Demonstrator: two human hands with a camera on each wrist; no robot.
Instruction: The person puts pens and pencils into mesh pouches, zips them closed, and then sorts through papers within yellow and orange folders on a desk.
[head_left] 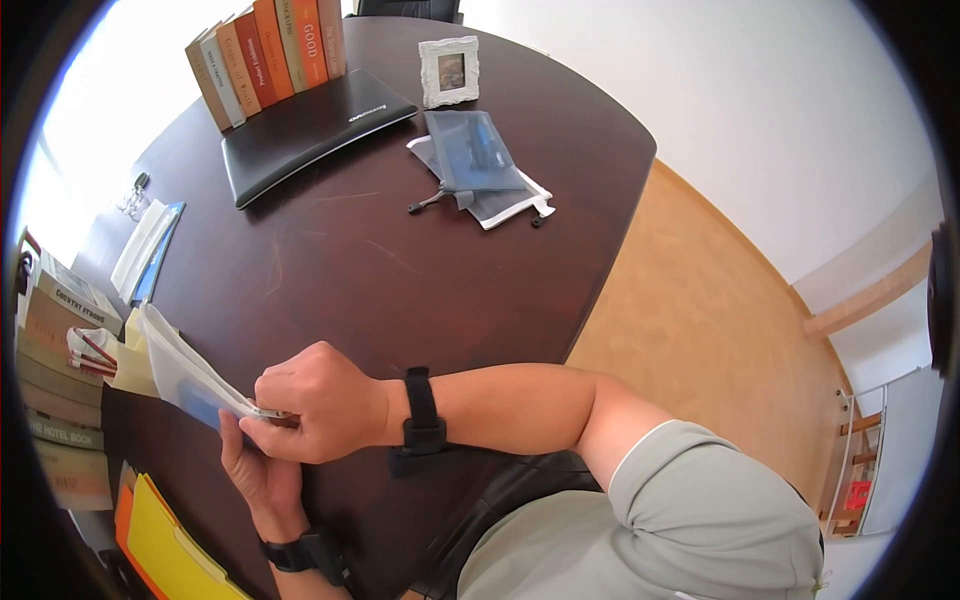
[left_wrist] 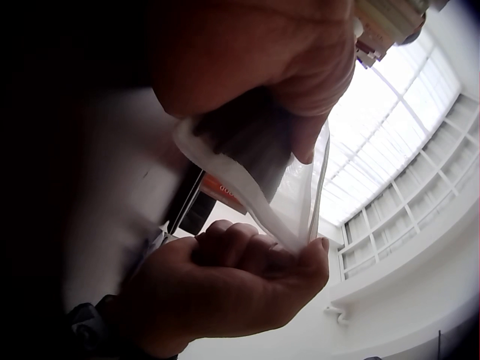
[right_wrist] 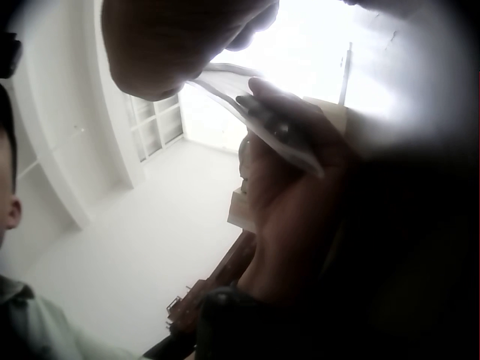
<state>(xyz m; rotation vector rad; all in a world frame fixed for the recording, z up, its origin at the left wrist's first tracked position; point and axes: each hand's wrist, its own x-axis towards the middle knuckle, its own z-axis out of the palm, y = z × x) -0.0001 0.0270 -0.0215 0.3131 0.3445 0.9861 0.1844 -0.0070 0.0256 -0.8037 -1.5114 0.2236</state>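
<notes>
A clear zip pouch with a white edge (head_left: 185, 372) is held up over the left part of the table. The left hand (head_left: 265, 480) supports it from below, thumb against its side; in the left wrist view, that hand (left_wrist: 259, 56) curls round the pouch. With fingers curled, the right hand (head_left: 325, 405) pinches the pouch's edge near a corner, also visible in the left wrist view, where the right hand (left_wrist: 225, 292) grips the white edging (left_wrist: 251, 196). Dark contents show inside the pouch (right_wrist: 300, 156) in the right wrist view; what they are cannot be told.
A closed laptop (head_left: 310, 130) lies before upright books (head_left: 268, 55). Right of it are a white picture frame (head_left: 450, 75) and two stacked zip pouches (head_left: 478, 160). More books (head_left: 60, 390), a blue-and-white packet (head_left: 148, 250) and yellow folders (head_left: 175, 540) line the left side.
</notes>
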